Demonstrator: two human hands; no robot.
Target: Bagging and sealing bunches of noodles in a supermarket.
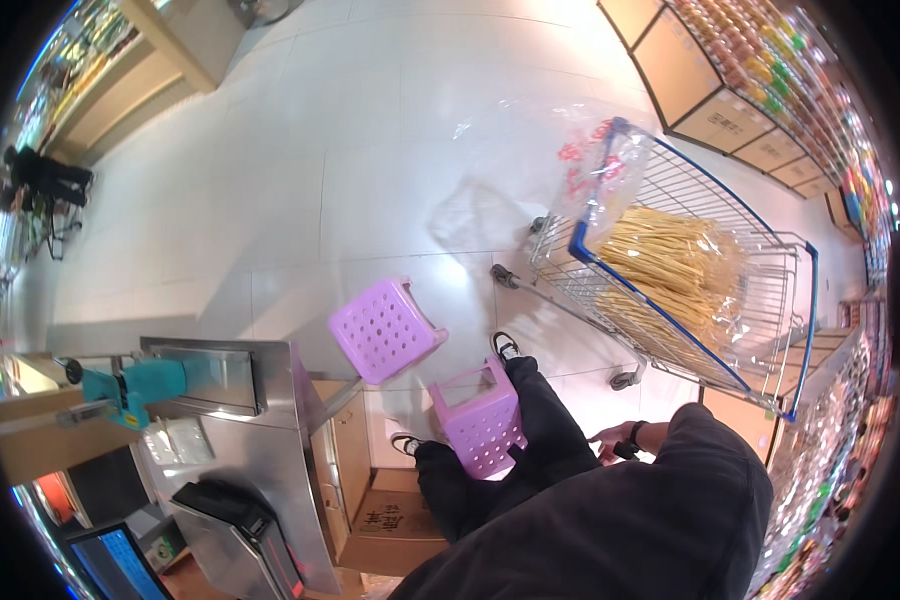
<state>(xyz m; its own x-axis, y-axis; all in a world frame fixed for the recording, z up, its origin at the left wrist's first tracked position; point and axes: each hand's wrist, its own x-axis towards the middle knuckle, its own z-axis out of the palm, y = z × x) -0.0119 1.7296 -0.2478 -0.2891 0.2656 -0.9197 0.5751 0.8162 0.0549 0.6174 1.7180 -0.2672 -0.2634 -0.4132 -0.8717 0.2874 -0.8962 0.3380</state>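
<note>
One half-spread grip (611, 440) beside trousers (550, 410)

Right hand (609, 441) near leg (558, 420); contact unclear.

cardboard box (398, 518), perhaps a teal sealer (142, 386)

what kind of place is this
Most likely a supermarket or similar shop: there is a wire shopping cart with blue trim, display shelves packed with colourful goods, and a steel-topped counter with a lit screen beside it.
</note>
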